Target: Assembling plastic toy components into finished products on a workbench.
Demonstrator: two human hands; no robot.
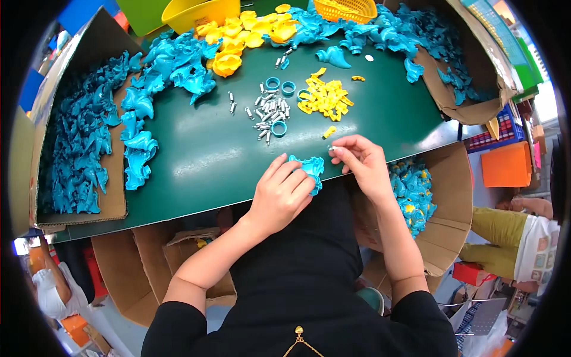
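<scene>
At the table's near edge, my left hand (pixel 276 196) is closed around a blue moulded plastic shell (pixel 314 169), its hollow side partly showing. Just right of it, my right hand (pixel 366 166) pinches a tiny silvery piece (pixel 332 148) between thumb and forefinger, apart from the shell. A single yellow plastic piece (pixel 329 131) lies beyond the right fingertips. Farther back sits a pile of small yellow pieces (pixel 326 98). To its left are scattered small metal cylinders (pixel 270 110) and several blue rings, one ring (pixel 278 128) nearest me.
Blue shells (pixel 140 152) line the green table's (pixel 208 154) left and back. Yellow shells (pixel 253 33) lie before a yellow tub (pixel 199 15). Cardboard boxes of blue parts stand left (pixel 113 196) and right (pixel 431 74). Below the right edge, another box (pixel 455 202) holds blue-and-yellow pieces.
</scene>
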